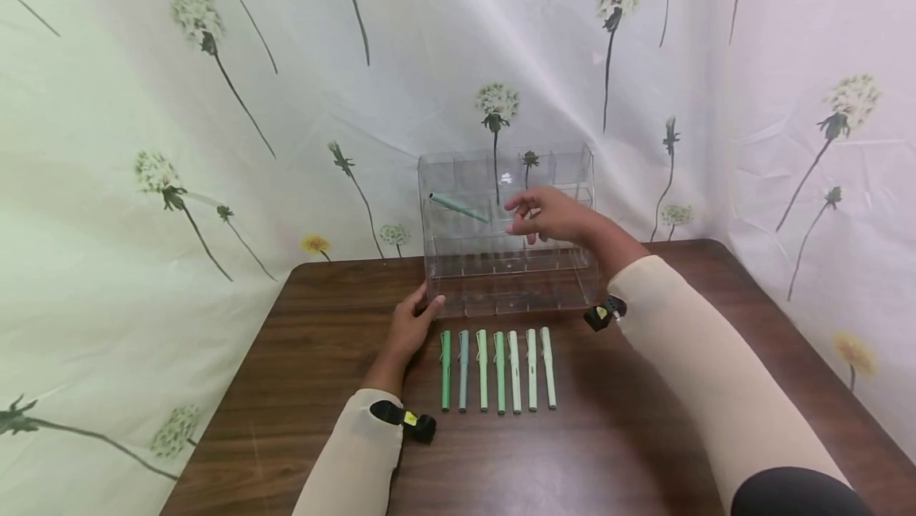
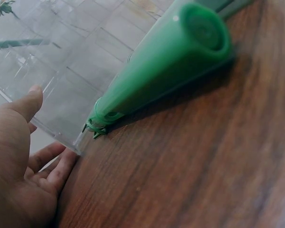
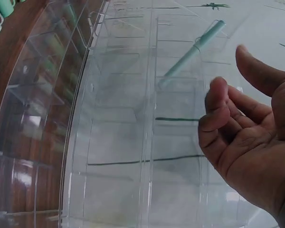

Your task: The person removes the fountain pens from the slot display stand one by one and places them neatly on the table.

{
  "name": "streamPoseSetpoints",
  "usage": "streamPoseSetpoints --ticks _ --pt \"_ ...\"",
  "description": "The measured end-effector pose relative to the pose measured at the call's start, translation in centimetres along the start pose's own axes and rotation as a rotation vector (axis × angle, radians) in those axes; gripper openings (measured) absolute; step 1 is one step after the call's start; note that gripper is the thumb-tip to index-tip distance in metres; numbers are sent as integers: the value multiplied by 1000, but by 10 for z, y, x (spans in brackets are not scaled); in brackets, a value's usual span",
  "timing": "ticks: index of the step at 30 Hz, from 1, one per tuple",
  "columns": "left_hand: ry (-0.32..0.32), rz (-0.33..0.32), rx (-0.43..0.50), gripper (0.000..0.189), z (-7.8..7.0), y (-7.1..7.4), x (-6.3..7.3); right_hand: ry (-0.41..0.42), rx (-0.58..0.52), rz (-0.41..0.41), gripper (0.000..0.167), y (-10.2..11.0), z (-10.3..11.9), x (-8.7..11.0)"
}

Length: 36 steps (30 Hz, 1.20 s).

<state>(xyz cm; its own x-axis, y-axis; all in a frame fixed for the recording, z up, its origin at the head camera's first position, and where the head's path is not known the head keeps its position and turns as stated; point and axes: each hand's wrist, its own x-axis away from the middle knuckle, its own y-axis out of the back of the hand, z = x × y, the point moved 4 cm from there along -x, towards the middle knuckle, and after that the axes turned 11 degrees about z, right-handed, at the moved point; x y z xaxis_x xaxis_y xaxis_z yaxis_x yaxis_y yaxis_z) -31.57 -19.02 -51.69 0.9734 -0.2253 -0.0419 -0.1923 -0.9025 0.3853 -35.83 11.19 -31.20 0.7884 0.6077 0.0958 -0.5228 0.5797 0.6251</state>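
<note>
A clear plastic organizer (image 1: 511, 246) with several tiers of compartments stands upright at the back of the table. My left hand (image 1: 411, 325) grips its lower left edge, thumb in front and fingers curled behind, also plain in the left wrist view. A teal pen (image 1: 459, 207) leans at a slant in an upper left compartment. To its right, my right hand (image 1: 551, 215) hovers by the upper tier with fingers loosely bent and nothing between them. In front of the organizer lies a row of several capped pens, from a dark green pen (image 1: 446, 373) to a pale mint pen (image 1: 548, 369).
The brown wooden table (image 1: 315, 373) reaches back to a flower-printed cloth (image 1: 401, 102) hanging behind and at both sides. A grey-blue pen (image 1: 463, 373) lies second from the left in the row.
</note>
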Motion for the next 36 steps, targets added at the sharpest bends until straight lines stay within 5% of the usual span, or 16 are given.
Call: streamPoseSetpoints --ticks 10,18,36 --pt "-8 -13 -9 74 -3 -1 0 46 9 -151 57 -7 14 -39" --pt "-12 -10 21 71 -4 -2 1 29 -21 -158 54 -28 20 -67" --pt "7 -20 4 74 -2 -1 0 -82 -3 -239 43 -55 31 -88"
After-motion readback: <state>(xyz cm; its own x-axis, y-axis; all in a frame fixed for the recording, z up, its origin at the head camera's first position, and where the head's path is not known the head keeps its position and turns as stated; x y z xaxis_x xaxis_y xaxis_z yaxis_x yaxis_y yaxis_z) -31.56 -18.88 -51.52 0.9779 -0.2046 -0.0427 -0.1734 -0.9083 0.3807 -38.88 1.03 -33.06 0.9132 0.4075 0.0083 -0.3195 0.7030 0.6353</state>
